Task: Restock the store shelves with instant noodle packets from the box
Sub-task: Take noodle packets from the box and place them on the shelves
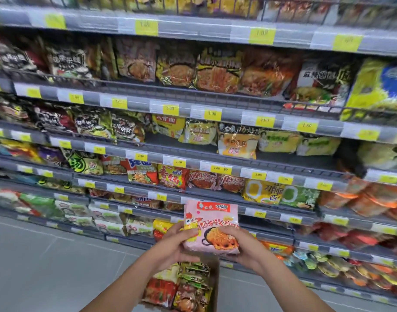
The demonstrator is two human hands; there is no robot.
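I hold a pink instant noodle packet (212,221) upright in front of the shelves, its printed face toward me. My left hand (178,244) grips its lower left corner. My right hand (240,246) grips its lower right side. Below my hands stands an open cardboard box (215,287) with several noodle packets (181,287) in red, green and yellow wrappers. On the shelf just above the held packet lie similar pink packets (202,179).
Grey store shelves (193,104) run across the whole view in several tiers, packed with noodle packets and fronted by yellow price tags. A gap shows on the middle shelf (161,140). Grey tiled floor (35,255) lies to the left of the box.
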